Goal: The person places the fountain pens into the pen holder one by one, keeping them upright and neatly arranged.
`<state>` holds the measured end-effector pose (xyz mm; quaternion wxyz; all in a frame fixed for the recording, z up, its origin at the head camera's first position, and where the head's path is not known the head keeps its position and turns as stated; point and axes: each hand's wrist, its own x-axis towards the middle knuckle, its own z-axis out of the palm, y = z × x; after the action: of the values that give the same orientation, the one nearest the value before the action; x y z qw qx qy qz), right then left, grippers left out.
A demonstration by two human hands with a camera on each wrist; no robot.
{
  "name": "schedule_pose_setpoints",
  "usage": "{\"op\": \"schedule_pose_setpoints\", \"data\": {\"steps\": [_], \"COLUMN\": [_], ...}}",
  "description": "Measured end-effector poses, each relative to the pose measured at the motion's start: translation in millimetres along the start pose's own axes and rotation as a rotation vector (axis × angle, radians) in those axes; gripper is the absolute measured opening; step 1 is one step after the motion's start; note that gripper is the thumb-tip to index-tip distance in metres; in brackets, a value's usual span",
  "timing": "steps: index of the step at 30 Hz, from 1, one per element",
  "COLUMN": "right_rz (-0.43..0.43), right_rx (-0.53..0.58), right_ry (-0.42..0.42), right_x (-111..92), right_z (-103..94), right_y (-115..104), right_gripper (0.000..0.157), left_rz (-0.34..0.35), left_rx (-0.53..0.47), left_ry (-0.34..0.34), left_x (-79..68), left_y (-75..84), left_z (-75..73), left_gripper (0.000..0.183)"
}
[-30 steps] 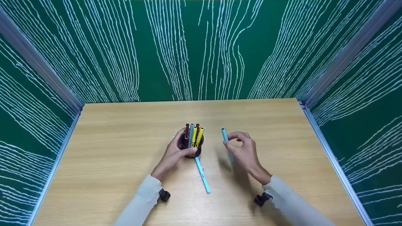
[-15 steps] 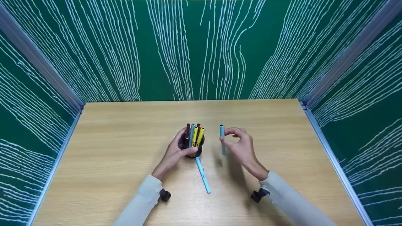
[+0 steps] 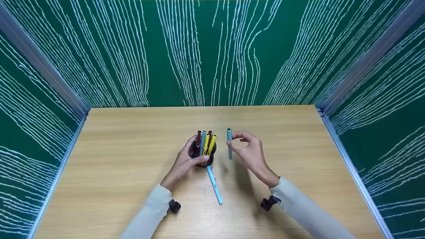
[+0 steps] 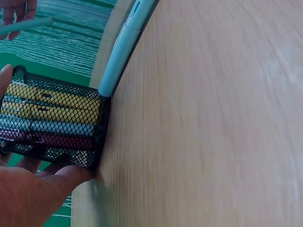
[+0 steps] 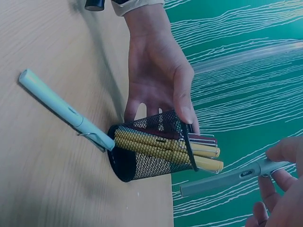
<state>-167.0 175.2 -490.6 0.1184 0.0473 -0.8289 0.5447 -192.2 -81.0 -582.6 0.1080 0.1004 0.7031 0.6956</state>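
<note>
A black mesh pen cup [image 4: 61,90] stands on the table, with my left hand [image 3: 182,162] gripping its side. In the cup are yellow pens [image 5: 156,144], dark red pens [image 3: 199,137] and a light blue pen [image 3: 203,142]. My right hand [image 3: 250,151] pinches another light blue pen [image 3: 229,143] between thumb and fingers. That pen is held upright above the table, just right of the cup and apart from it. Near the foot of the cup a third light blue pen [image 3: 214,186] lies on the tabletop; its clip shows in the right wrist view.
The wooden table [image 3: 132,139] is bordered by green walls [image 3: 212,66] with wavy white lines. Metal rails run along its left and right edges. A small black device [image 3: 174,206] is strapped to each wrist.
My right hand has moved left and slightly away from me, carrying its pen closer to the cup. The pen has turned from tilted to upright. My left hand and the cup stay in place.
</note>
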Motion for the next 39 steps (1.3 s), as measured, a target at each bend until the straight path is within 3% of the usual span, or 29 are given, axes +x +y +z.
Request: {"op": "schedule_pose_setpoints", "data": {"steps": [16,23,39], "right_rz": [-0.001,-0.031,-0.035], "right_rx": [0.024,0.066,0.082], "right_ry": [-0.039,-0.026,-0.036], "right_x": [8,11,14], "right_z": [13.0,18.1,31.4], "right_y": [-10,-14,-19], "right_gripper": [0.017,0.017,0.016], "left_rz": [-0.029,0.014,-0.026], "left_rx": [0.018,0.01,0.054], "left_ry": [0.002,-0.003,0.013], "left_x": [-0.9,0.3,0.7], "left_y": [2.0,0.4,-0.3], "left_z": [0.8,0.0,-1.0], "left_gripper": [0.094,0.09,0.093]}}
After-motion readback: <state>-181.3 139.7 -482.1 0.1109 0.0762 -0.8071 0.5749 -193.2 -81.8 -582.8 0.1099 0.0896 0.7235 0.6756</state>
